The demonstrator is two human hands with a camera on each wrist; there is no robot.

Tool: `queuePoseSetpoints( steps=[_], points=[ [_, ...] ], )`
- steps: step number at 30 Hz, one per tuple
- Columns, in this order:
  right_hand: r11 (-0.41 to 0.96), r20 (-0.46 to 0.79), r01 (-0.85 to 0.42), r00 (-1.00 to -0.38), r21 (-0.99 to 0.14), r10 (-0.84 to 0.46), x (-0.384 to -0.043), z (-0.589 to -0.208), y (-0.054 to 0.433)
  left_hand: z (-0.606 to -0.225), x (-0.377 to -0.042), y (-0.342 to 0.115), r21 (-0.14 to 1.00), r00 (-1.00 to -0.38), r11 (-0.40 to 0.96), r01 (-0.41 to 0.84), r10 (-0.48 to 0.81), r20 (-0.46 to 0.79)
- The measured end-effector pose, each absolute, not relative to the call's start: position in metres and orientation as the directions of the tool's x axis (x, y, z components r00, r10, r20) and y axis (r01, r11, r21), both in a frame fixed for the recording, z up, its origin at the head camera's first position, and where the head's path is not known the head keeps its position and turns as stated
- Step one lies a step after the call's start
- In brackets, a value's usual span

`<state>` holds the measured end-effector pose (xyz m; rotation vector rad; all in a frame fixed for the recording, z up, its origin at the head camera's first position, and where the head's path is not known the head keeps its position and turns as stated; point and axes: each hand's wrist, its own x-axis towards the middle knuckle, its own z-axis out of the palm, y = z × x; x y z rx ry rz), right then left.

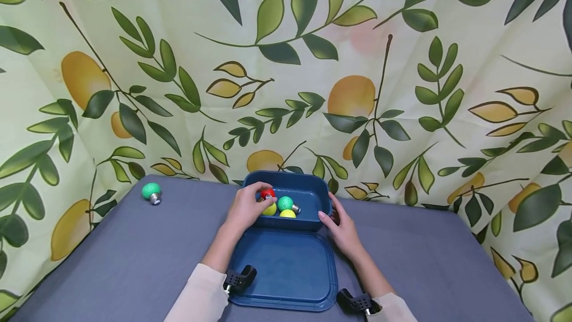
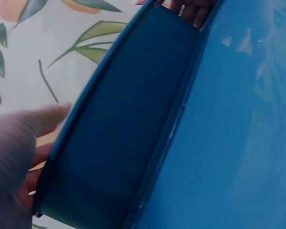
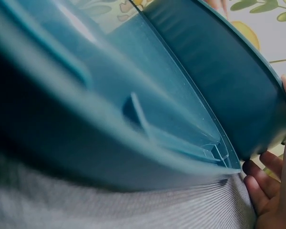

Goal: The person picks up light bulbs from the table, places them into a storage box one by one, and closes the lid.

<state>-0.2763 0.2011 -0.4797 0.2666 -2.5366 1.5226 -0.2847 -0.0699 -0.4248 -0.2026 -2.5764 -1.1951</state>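
Note:
In the head view, my left hand (image 1: 246, 207) reaches over the left end of a dark blue plastic box (image 1: 313, 200), with thumb and fingers pinching a red light bulb (image 1: 267, 193). Beside it in the box lie a green light bulb (image 1: 285, 203) with a silver screw base and two yellow bulbs (image 1: 288, 213), partly hidden by the wall and hand. My right hand (image 1: 343, 227) grips the box's right end, thumb at the front corner and fingers round the side. The right wrist view shows these fingers (image 3: 262, 183) curled by the box's lower corner.
A blue lid (image 1: 283, 267) with a raised rim lies flat in front of the box. Another green bulb (image 1: 151, 191) rests on the grey tabletop (image 1: 134, 257) at the far left. A leaf-and-fruit patterned cloth (image 1: 286, 88) hangs behind the table and along its sides.

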Motion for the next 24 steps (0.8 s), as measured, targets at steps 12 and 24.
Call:
queuePoseSetpoints(
  steps=[12,24],
  points=[
    [0.452,0.232,-0.232,-0.971,-0.861,-0.057,-0.274,-0.478,0.212,-0.396,-0.269,-0.090,0.690,-0.877,0.632,0.352,-0.036,0.480],
    [0.436,0.221,-0.230,-0.973,-0.870,-0.073,-0.277,-0.478,0.205,-0.412,-0.281,-0.202,0.520,-0.878,0.825,0.221,-0.063,0.474]
  ],
)
